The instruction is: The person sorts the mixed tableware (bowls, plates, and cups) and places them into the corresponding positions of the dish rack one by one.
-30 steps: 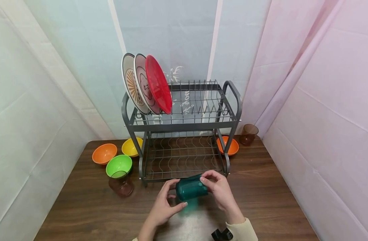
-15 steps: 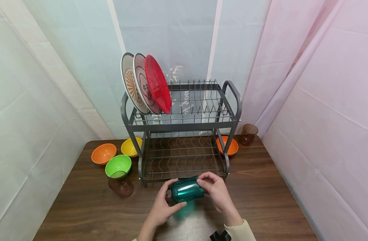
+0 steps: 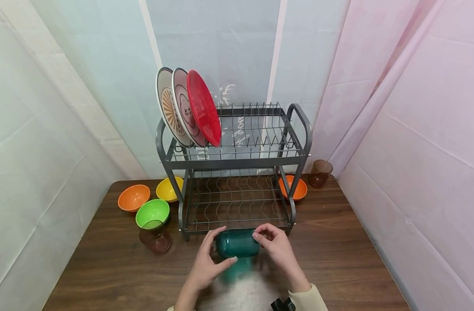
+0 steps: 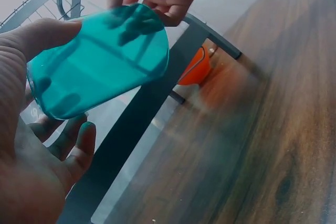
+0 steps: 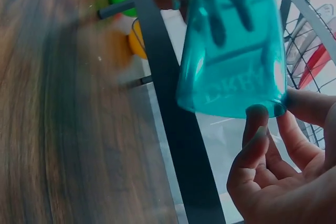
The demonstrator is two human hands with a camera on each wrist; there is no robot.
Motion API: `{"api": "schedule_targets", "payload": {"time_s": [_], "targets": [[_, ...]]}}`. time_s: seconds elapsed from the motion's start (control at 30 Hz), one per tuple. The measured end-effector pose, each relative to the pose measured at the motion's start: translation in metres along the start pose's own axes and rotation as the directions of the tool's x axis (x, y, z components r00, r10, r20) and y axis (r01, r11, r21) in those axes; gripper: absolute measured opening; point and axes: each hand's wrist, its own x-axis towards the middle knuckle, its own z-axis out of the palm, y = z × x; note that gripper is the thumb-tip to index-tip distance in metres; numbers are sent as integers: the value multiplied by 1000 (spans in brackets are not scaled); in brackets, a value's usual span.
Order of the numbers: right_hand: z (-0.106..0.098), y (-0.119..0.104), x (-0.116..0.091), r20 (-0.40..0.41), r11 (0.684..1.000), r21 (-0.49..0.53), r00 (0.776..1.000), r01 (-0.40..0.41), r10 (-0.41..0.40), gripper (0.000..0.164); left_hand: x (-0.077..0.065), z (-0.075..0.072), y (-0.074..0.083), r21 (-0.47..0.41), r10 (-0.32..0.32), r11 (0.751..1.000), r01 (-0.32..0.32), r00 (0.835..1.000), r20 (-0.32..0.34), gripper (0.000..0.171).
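Note:
A see-through teal cup (image 3: 237, 243) lies on its side in the air, just in front of the dish rack's lower tier in the head view. My left hand (image 3: 205, 264) grips its base end, thumb below and fingers around the far side. With thumb and fingertips, my right hand (image 3: 279, 250) pinches the rim at the other end. The left wrist view shows the cup (image 4: 100, 66) between both hands. Raised lettering shows through the cup (image 5: 231, 51) in the right wrist view, where the right fingertips (image 5: 257, 114) sit at the rim.
A two-tier dish rack (image 3: 237, 164) stands behind, holding two patterned plates (image 3: 171, 108) and a red plate (image 3: 203, 108). Left are orange (image 3: 134, 198), yellow (image 3: 168, 190) and green bowls (image 3: 153, 212) and a brown glass (image 3: 156, 239). Right are an orange bowl (image 3: 298, 190) and another glass (image 3: 320, 173).
The cup has shifted slightly left and turned from a tilt to nearly level. Both hands have moved along with it, keeping their hold at either end.

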Motion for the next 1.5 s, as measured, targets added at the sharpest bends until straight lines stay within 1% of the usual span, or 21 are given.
{"api": "schedule_targets", "payload": {"time_s": [0.07, 0.13, 0.2, 0.3, 0.43, 0.53, 0.63, 0.77, 0.97, 1.1, 1.13, 1.23, 1.37, 1.5], "targets": [[0, 1, 0, 7, 998, -65, 1000, 17, -17, 8, 1, -1, 1, -11, 15, 1000, -15, 1000, -5, 74], [1, 2, 0, 19, 994, -108, 999, 34, -32, 8, 2, -2, 2, -16, 39, 999, -39, 999, -9, 74], [1, 3, 1, 35, 988, -145, 998, 55, -50, 7, 3, -3, 2, -25, 63, 998, -63, 998, -12, 73], [3, 6, 2, 63, 978, -191, 995, 88, -77, 6, 4, -4, 3, -59, 87, 994, -88, 996, -22, 73], [6, 9, 4, 110, 960, -250, 989, 123, -98, 5, 5, -3, 5, -90, 78, 992, -83, 995, -62, 75], [8, 10, 4, 139, 949, -279, 984, 143, -108, 4, 7, -3, 8, -87, 63, 994, -71, 994, -89, 75], [11, 11, 5, 156, 948, -275, 980, 161, -122, 5, 9, -3, 9, -89, 69, 993, -78, 993, -100, 75], [14, 9, 5, 172, 955, -239, 976, 176, -137, 9, 11, -4, 10, -82, 90, 992, -100, 989, -114, 74], [18, 9, 6, 195, 954, -248, 973, 171, -124, 17, 14, -6, 9, -68, 101, 992, -110, 986, -133, 74], [21, 10, 5, 216, 950, -248, 967, 187, -134, 22, 15, -7, 12, -44, 103, 993, -111, 984, -146, 75], [22, 10, 4, 221, 949, -249, 965, 194, -139, 22, 15, -7, 14, -36, 104, 993, -111, 983, -148, 75], [25, 11, 3, 235, 948, -247, 961, 203, -145, 24, 13, -9, 29, -14, 115, 993, -119, 983, -145, 72], [27, 12, 3, 241, 951, -232, 959, 205, -148, 25, 12, -13, 47, 6, 134, 991, -134, 984, -115, 69], [28, 14, 2, 234, 950, -233, 960, 207, -152, 26, 15, -17, 49, 30, 162, 987, -160, 982, -95, 68]]}}
